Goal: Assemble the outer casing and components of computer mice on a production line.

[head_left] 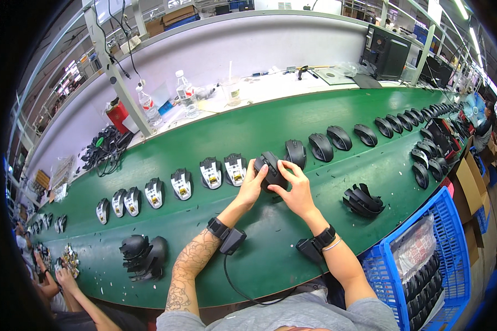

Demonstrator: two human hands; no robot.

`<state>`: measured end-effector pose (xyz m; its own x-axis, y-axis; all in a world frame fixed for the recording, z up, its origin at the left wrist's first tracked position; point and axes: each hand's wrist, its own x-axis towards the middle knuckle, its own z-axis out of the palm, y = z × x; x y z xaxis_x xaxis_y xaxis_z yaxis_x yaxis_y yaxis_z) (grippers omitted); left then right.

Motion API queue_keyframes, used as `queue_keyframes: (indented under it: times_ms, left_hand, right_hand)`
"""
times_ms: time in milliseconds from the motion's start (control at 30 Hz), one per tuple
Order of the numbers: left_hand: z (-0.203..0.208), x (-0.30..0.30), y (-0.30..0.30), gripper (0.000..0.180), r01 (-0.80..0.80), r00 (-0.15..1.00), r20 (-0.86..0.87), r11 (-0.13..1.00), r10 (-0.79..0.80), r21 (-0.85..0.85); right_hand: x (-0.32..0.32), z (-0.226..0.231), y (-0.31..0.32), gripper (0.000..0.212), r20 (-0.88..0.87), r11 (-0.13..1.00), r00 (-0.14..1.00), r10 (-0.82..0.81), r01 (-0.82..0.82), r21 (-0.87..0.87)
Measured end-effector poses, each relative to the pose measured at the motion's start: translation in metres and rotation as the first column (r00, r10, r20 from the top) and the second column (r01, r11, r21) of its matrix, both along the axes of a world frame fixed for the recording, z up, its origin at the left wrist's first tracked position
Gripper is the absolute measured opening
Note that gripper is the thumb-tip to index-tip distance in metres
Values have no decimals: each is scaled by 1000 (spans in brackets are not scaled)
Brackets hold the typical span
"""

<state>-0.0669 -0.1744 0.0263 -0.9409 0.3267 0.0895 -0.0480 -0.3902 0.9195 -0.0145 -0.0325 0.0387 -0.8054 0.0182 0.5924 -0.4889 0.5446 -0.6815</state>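
Observation:
A black computer mouse is held between my two hands above the green table. My left hand grips its left side, thumb on the top shell, and my right hand closes on its right side with thumb and fingers. Just left of it in the row stand mice without a top cover, their white and yellow insides showing. To the right, covered black mice continue the row. A heap of curved black shell pieces lies right of my forearm, and a stack of black covers lies left of my left arm.
A blue plastic crate with black parts and a clear bag stands at the right edge. Water bottles, a cup and a computer tower stand on the back ledge. Another person's hands work at the far left.

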Motion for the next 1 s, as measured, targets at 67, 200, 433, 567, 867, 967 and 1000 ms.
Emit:
queue_keyframes:
  times_ms: [67,200,433,567,867,967,1000]
  left_hand:
    - [5,2,-2,35,11,999,37,1000,-12,24]
    - [12,2,-7,48,-92,995,-51,989,87,-113]
    - [18,2,-8,51,-77,997,33,989,73,127]
    - [21,5,-8,49,-49,996,78,994,41,97]
    - [16,9,6,43,-85,966,251,993,62,84]
    - [13,0,8,41,-49,983,176,998,43,34]
    - [10,-9,12,47,-48,982,186,999,44,15]
  right_hand:
    - [2,1,-2,63,-27,993,999,-43,46,109]
    - [2,-8,-12,62,36,996,999,-29,26,83]
    - [-7,-31,-7,30,194,205,765,614,83,-975]
    - [-5,-34,-8,24,175,136,765,620,115,-984]
    - [-13,-42,2,34,294,221,801,521,206,-953]
    - [-16,-28,14,34,444,529,813,377,204,-823]
    - [-18,-26,13,32,460,625,859,224,236,-745]
